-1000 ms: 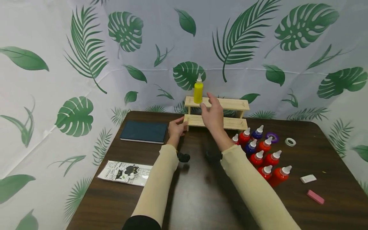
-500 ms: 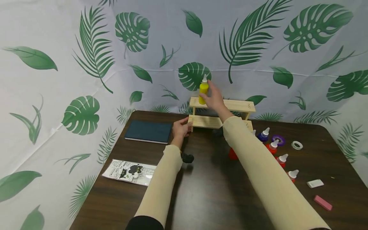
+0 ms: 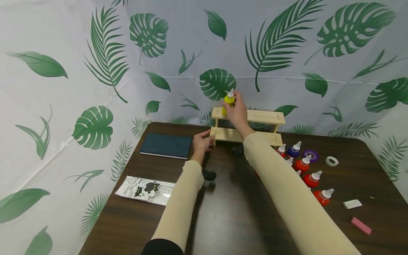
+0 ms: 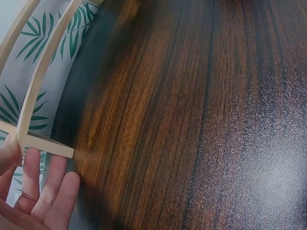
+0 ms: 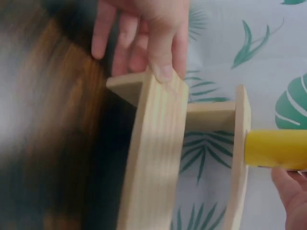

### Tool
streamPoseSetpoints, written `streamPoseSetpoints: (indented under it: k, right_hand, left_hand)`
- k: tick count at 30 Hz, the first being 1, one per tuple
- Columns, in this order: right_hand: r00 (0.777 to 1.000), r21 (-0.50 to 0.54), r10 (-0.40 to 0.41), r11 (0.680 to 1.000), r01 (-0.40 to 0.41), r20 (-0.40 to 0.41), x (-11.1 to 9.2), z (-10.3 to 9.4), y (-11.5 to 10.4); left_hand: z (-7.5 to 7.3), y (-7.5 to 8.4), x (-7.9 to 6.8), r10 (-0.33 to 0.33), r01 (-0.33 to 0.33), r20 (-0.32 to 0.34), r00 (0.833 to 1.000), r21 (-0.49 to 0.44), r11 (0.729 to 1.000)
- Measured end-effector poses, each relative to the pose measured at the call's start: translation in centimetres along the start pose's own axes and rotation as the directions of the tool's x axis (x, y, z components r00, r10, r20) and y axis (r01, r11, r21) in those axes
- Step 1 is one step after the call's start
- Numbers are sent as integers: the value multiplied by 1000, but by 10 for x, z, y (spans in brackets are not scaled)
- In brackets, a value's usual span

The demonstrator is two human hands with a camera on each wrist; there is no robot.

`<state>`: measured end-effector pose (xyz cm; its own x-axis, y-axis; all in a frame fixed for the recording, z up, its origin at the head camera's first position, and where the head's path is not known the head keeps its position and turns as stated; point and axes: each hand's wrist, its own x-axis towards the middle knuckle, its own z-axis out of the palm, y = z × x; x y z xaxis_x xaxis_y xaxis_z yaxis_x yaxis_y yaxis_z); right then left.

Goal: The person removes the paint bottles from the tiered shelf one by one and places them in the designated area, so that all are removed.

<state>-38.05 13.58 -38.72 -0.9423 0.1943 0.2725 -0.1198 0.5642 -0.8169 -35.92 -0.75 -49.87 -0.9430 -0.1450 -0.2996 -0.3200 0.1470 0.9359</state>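
A two-tier wooden shelf [image 3: 262,115] stands at the back of the table. My left hand [image 3: 201,143] grips the left end of its lower board, thumb on the top face and fingers around the end, as the right wrist view shows. On the upper tier's left end is a yellow squeeze bottle [image 3: 228,99] with a white nozzle cap. My right hand [image 3: 238,114] holds this bottle around its body from the right and front. The bottle's base [image 5: 254,148] meets the upper board in the right wrist view.
Several red and blue squeeze bottles [image 3: 311,179] stand on the right, partly behind my right sleeve. Beyond them lie a purple ring [image 3: 310,156], a white tape roll [image 3: 332,161], a white eraser [image 3: 352,204] and a pink eraser [image 3: 361,225]. Left are a dark book [image 3: 166,145] and a cat-printed packet [image 3: 145,190].
My right hand has moved from beside the yellow bottle onto it and closed around it. The bottle, first upright, now leans slightly. My left hand stays on the shelf's end.
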Motion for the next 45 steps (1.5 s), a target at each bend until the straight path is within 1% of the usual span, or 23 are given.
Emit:
streamPoseSetpoints:
  k: [4,7,11,15,20,23,30,33,37,41,45]
  right_hand:
    - [999,57,29,998,-28,-32,-12,-2,-1]
    - [999,137,37,990,-32,-36,-27,-4,-6]
    - [1000,248,25,969,-22,-10,-59,-8,-11]
    - [1000,298,7,955,-7,1,-97,-15,-6]
    - [1000,280,-3,960,7,-15,-147,-29,6]
    - [1000,252,16,968,-9,-27,-173,-38,15]
    - [993,144,77,988,-64,-88,-221,-62,42]
    - [989,100,83,993,-70,-126,-236,-70,56]
    - [981,38,41,999,-34,-187,-252,-76,72]
    - [973,-36,-19,999,11,-231,-263,-78,85]
    - [961,-71,-20,997,0,-277,-270,-81,94]
  left_hand:
    - [0,0,2,-24,24,-8,1000,-1,1000]
    - [0,0,4,-36,36,-23,999,0,999]
    - [-1,0,5,-41,41,-27,999,1,999]
    - [-3,0,4,-50,50,-14,999,2,999]
    - [-3,0,4,-34,34,-20,999,-5,999]
    - [-3,0,3,-32,32,-36,999,-9,999]
    - [-1,-2,1,-9,9,-30,1000,2,1000]
    - [-1,-3,2,-11,11,-21,1000,-5,1000]
    - [-2,-2,1,-6,5,-8,1000,-23,1000]
    - [-1,-1,-1,7,-7,-9,1000,-28,1000]
    - [2,0,-2,11,-11,0,1000,-8,1000]
